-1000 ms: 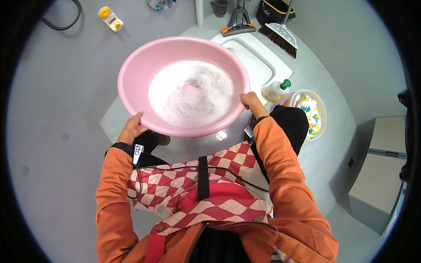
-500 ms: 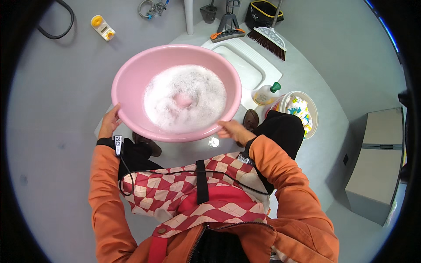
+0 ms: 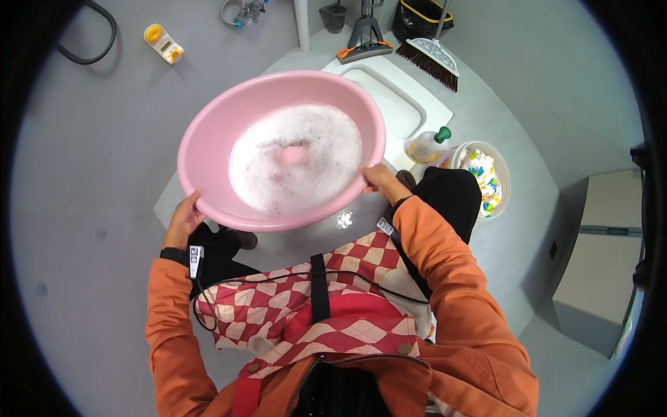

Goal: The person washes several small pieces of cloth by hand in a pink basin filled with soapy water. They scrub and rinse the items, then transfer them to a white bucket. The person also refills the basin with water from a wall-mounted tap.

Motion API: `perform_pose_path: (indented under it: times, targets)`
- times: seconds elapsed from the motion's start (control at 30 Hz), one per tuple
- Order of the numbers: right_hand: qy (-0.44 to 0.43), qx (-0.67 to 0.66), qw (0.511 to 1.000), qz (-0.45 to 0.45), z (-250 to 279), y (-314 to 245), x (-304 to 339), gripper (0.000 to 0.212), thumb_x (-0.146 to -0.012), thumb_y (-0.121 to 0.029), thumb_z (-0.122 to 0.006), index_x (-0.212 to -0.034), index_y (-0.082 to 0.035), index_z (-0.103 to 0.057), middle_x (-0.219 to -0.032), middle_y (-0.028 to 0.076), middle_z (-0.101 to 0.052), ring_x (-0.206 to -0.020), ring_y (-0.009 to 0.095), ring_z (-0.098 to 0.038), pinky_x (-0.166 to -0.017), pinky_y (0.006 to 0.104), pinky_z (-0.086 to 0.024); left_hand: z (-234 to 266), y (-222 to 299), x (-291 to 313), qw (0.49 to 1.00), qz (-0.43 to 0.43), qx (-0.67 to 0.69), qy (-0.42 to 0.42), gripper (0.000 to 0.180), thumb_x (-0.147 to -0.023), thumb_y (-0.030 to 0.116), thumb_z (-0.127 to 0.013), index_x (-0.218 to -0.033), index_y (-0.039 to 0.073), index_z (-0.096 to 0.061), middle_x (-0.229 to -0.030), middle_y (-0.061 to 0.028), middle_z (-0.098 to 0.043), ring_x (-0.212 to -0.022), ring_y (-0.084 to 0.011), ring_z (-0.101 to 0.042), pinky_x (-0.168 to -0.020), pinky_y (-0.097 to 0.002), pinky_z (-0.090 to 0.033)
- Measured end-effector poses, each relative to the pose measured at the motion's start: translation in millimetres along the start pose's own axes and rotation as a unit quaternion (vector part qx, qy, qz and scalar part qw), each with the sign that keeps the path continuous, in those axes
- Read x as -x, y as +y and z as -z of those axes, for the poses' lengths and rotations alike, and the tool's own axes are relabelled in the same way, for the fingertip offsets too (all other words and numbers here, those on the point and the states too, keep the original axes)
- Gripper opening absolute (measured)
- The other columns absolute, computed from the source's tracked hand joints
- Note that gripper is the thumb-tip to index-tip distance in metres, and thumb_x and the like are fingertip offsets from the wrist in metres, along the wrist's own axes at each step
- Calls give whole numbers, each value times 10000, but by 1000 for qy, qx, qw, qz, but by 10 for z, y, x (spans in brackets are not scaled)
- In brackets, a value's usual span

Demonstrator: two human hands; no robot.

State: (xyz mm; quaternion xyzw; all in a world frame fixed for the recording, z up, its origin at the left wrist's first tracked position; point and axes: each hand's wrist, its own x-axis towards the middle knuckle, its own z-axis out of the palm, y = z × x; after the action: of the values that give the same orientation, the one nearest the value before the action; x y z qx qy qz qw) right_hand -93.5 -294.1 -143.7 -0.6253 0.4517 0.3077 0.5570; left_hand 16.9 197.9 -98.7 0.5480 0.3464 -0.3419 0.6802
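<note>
A large pink basin (image 3: 208,125) is in front of me, with white foamy water (image 3: 326,139) inside. Near the middle of the foam a pink patch (image 3: 293,154) shows; whether it is the basin's bottom or something in the water I cannot tell. My left hand (image 3: 186,217) grips the rim at the near left, the thumb on top. At the near right, my right hand (image 3: 383,182) is closed on the rim too, its other fingers partly hidden beneath. Whether the basin rests on something or hangs in my hands is unclear.
Behind the basin's right side lies a white squat toilet (image 3: 399,111). A green-topped pump bottle (image 3: 425,147) and a bucket of patterned cloth (image 3: 485,182) stand right. Farther back are a mop (image 3: 365,50), broom (image 3: 429,61) and black bin (image 3: 417,24). Suds (image 3: 344,220) spot the floor.
The basin has turned slightly: my left hand has come nearer to me, and my right hand has moved away and rightward. The foam has shifted, and the pink patch stands out more clearly.
</note>
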Motion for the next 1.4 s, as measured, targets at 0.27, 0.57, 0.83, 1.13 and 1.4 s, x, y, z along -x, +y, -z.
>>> perform_pose_path:
  times: [0.27, 0.57, 0.83, 1.13, 1.4]
  targets:
    - [182, 73, 972, 128, 84, 102, -428, 480, -818, -292, -622, -929, 162, -514, -791, 218, -606, -472, 242, -575, -372, 345, -439, -303, -202, 312, 994, 93, 54, 1, 345, -846, 182, -611, -1115, -1, -495, -1046, -132, -600, -915, -260, -632, -812, -407, -535]
    - [-129, -190, 972, -54, -408, 252, 541, 420, -859, -240, -585, -1102, 77, -458, -913, 168, -596, -725, 252, -637, -567, 346, -572, 51, -164, 84, 995, 6, 92, 31, 343, -851, 216, -628, -1118, 24, -533, -1053, -94, -610, -956, -215, -608, -819, -365, -530]
    - [-26, -107, 994, -12, -56, -235, 492, 327, -893, -280, -518, -883, 46, -541, -614, 62, -520, -463, 168, -530, -398, 276, -484, -520, 222, 476, 999, 27, 26, 8, 342, -878, 185, -582, -1163, 13, -503, -1120, -96, -587, -994, -216, -597, -816, -372, -536]
    - [-9, -237, 969, 62, 263, -968, 613, 356, -896, -320, -526, -760, 8, -532, -538, 32, -468, -371, 122, -387, -324, 256, -326, -1314, 1346, 772, 994, -85, -61, -26, 332, -850, 196, -621, -1120, 27, -527, -1031, -60, -612, -911, -158, -617, -743, -300, -562]
    - [30, -383, 920, 83, 488, -1376, 294, 377, -893, -351, -528, -863, 25, -531, -668, 73, -528, -467, 145, -463, -350, 259, -362, -2306, 2015, 380, 972, -234, -29, 8, 257, -851, 171, -600, -1054, 24, -544, -928, -35, -614, -808, -136, -618, -662, -246, -543]
